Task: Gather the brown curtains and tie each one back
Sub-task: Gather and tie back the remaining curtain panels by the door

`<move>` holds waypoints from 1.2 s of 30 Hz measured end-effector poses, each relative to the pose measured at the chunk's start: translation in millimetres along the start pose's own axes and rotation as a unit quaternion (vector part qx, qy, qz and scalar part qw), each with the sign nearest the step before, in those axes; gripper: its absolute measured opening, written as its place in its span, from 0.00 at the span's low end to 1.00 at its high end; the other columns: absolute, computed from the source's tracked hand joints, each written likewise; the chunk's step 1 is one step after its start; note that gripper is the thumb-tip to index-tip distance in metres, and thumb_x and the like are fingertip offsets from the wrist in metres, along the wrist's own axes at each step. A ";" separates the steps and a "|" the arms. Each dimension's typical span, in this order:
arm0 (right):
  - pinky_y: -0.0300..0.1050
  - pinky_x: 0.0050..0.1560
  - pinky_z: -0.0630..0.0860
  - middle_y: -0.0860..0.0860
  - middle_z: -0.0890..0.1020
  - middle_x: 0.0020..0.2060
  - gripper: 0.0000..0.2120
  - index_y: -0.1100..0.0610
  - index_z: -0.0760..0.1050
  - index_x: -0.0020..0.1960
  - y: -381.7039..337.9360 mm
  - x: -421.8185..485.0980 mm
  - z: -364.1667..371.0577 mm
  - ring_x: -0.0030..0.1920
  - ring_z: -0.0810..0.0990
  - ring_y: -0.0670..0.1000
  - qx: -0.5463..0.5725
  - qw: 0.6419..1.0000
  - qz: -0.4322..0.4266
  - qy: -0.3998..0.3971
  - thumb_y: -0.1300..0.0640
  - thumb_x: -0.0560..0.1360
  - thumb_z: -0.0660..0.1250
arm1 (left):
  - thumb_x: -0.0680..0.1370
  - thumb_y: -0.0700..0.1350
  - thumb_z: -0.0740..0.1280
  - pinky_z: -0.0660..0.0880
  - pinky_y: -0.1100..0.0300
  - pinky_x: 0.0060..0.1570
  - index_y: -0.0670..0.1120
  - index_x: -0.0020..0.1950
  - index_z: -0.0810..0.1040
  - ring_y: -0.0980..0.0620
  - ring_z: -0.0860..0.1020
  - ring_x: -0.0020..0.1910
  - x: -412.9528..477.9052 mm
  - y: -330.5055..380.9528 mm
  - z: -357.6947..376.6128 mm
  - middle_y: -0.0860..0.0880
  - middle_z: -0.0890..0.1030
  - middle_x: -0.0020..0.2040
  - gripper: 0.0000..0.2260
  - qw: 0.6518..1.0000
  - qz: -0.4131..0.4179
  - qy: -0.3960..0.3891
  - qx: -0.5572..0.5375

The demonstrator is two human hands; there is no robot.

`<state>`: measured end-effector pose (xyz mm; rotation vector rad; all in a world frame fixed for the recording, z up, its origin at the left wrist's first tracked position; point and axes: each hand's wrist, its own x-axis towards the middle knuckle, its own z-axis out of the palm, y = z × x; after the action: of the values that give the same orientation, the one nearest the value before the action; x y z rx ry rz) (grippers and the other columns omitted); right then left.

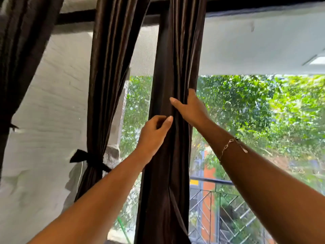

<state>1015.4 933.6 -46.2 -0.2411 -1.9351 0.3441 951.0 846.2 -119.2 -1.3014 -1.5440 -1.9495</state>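
A dark brown curtain [175,59] hangs bunched in the middle of the window. My right hand [190,108] grips its right edge, fingers wrapped behind the folds and thumb across the front. A little lower, my left hand [154,132] pinches the folds on the curtain's left side with curled fingers. To the left, a second brown curtain [109,67] is gathered and bound with a dark tie-back bow [88,159]. A third brown curtain [15,59] hangs at the far left edge, with a dark tie showing at its side.
Behind the curtains is a large window [255,111] with green trees outside and a metal balcony railing [219,199] below. A grey wall [49,103] shows between the left curtains. A dark curtain rail [246,4] runs along the top.
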 end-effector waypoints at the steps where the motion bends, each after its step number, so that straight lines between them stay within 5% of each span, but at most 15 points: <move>1: 0.55 0.60 0.72 0.59 0.74 0.63 0.31 0.59 0.59 0.70 3.3 -7.5 4.1 0.62 0.74 0.61 0.001 1.000 -0.008 -0.006 0.43 0.75 0.62 | 0.77 0.51 0.63 0.72 0.59 0.51 0.46 0.54 0.77 0.55 0.77 0.47 -5.6 -5.0 -3.3 0.52 0.79 0.46 0.11 1.000 -0.014 -0.002 -0.005; 11: 0.53 0.65 0.67 0.61 0.56 0.73 0.42 0.60 0.39 0.76 21.8 -91.0 47.7 0.69 0.65 0.62 -0.090 0.995 -0.030 0.016 0.51 0.75 0.64 | 0.75 0.42 0.67 0.76 0.50 0.57 0.45 0.55 0.77 0.50 0.81 0.51 -71.2 -52.8 -25.9 0.47 0.82 0.50 0.09 0.995 -0.100 0.005 -0.014; 14: 0.49 0.71 0.59 0.63 0.48 0.75 0.42 0.61 0.41 0.76 22.2 -112.6 59.3 0.75 0.54 0.60 -0.142 0.985 -0.068 0.064 0.53 0.73 0.65 | 0.75 0.37 0.67 0.75 0.49 0.59 0.42 0.57 0.76 0.49 0.80 0.54 -81.4 -64.9 -32.6 0.46 0.81 0.53 0.11 0.996 -0.089 0.013 0.024; 18: 0.53 0.75 0.49 0.63 0.41 0.75 0.40 0.61 0.48 0.76 30.9 -138.4 76.1 0.76 0.42 0.60 -0.207 0.974 -0.059 0.067 0.47 0.72 0.64 | 0.74 0.38 0.69 0.71 0.73 0.46 0.49 0.55 0.75 0.61 0.76 0.49 -88.4 -76.1 -32.4 0.57 0.76 0.49 0.13 0.989 -0.045 0.056 0.130; 22: 0.59 0.74 0.43 0.62 0.34 0.71 0.38 0.61 0.56 0.74 35.8 -159.5 90.6 0.73 0.34 0.59 -0.243 0.967 -0.057 0.054 0.47 0.71 0.66 | 0.73 0.43 0.69 0.65 0.64 0.47 0.47 0.58 0.73 0.52 0.71 0.56 -98.1 -82.4 -22.8 0.50 0.74 0.54 0.14 0.951 -0.030 0.135 0.277; 27: 0.63 0.72 0.51 0.64 0.57 0.73 0.33 0.63 0.69 0.67 42.2 -180.5 98.4 0.74 0.51 0.61 -0.315 0.938 -0.120 0.080 0.51 0.66 0.71 | 0.73 0.45 0.69 0.65 0.60 0.42 0.46 0.53 0.70 0.49 0.74 0.50 -109.6 -91.3 -14.1 0.49 0.75 0.50 0.13 0.947 -0.075 0.159 0.270; 32: 0.57 0.71 0.50 0.60 0.68 0.69 0.20 0.64 0.75 0.61 53.6 -198.7 109.7 0.72 0.62 0.58 -0.359 0.902 -0.224 0.086 0.57 0.72 0.62 | 0.73 0.48 0.68 0.63 0.58 0.40 0.46 0.50 0.71 0.46 0.75 0.49 -112.8 -100.4 -16.5 0.48 0.77 0.48 0.10 0.937 -0.123 0.161 0.283; 36: 0.50 0.65 0.71 0.58 0.82 0.55 0.18 0.63 0.79 0.55 53.8 -203.8 114.7 0.61 0.78 0.56 -0.308 0.921 -0.231 0.053 0.59 0.70 0.58 | 0.74 0.50 0.67 0.67 0.55 0.44 0.45 0.50 0.76 0.45 0.76 0.51 -109.8 -104.8 -22.2 0.46 0.78 0.50 0.10 0.922 -0.139 0.147 0.330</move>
<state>986.4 903.2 -282.5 -0.1928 -1.8730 -0.5920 922.9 834.2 -269.6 -0.5074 -2.0436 -1.4483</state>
